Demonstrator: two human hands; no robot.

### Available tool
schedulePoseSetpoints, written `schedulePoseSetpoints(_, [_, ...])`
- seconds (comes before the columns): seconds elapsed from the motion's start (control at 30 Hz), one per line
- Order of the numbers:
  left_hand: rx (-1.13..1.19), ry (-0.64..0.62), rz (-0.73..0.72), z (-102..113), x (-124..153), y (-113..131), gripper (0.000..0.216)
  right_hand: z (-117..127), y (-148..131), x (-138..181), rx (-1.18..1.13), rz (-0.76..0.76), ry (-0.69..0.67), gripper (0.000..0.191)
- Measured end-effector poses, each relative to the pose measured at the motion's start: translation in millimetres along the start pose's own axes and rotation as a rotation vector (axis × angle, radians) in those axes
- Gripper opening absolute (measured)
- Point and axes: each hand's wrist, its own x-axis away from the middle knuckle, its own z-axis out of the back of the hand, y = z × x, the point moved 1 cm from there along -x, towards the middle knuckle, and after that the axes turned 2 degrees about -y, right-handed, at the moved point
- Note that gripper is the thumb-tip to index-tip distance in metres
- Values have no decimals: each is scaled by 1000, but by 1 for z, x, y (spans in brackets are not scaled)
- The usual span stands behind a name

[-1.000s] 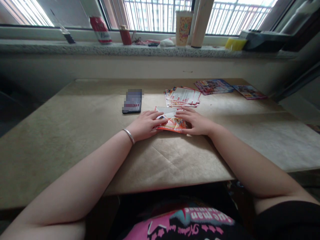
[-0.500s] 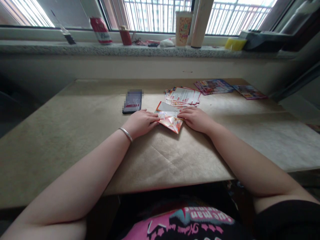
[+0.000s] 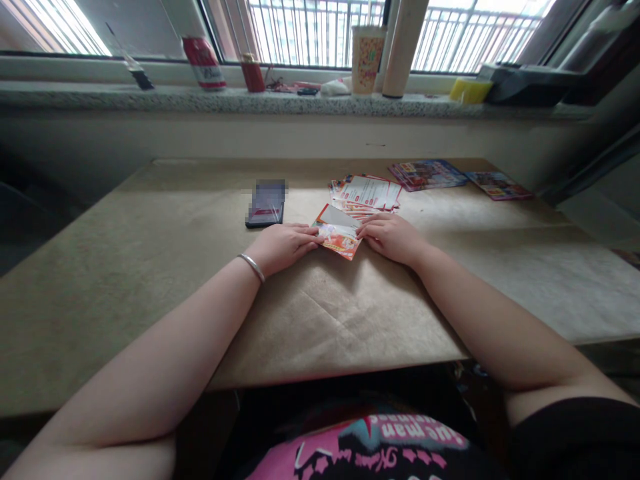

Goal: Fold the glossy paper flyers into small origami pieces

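Observation:
A folded red and white paper leaflet (image 3: 339, 239) lies on the brown paper-covered table (image 3: 150, 267) in front of me. My left hand (image 3: 283, 245) grips its left side with the fingers curled on it. My right hand (image 3: 391, 236) pinches its right edge. A silver bangle (image 3: 251, 267) is on my left wrist. Just behind the leaflet sits a fanned stack of similar red and white leaflets (image 3: 367, 193).
A dark phone (image 3: 265, 203) lies left of the stack. Colourful leaflets (image 3: 428, 173) and another one (image 3: 498, 185) lie at the back right. The window sill holds a red can (image 3: 203, 63), a small red jar (image 3: 253, 73), a paper cup (image 3: 367, 59) and a yellow sponge (image 3: 468, 90).
The leaflet was lying flat under my spread fingers; now it is folded smaller and raised a little, and both hands have drawn back a little and closed on its edges.

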Motion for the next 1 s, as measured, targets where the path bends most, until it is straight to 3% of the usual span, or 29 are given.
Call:
schedulePoseSetpoints(0.17, [-39, 47, 63, 4, -2, 0, 45, 3, -5, 0, 124, -185, -9, 27])
schedulePoseSetpoints(0.5, [99, 76, 343, 1, -9, 7, 35, -8, -5, -2, -63, -513, 70, 30])
schedulePoseSetpoints(0.67, [3, 54, 429, 3, -15, 16, 39, -14, -5, -5, 25, -519, 60, 44])
schedulePoseSetpoints(0.87, [-46, 20, 410, 3, -12, 14, 36, -12, -3, -4, 72, -501, 32, 27])
schedulePoseSetpoints(1.0, [-109, 22, 387, 1, -7, 9, 33, -7, -2, -2, 91, -485, -21, 25])
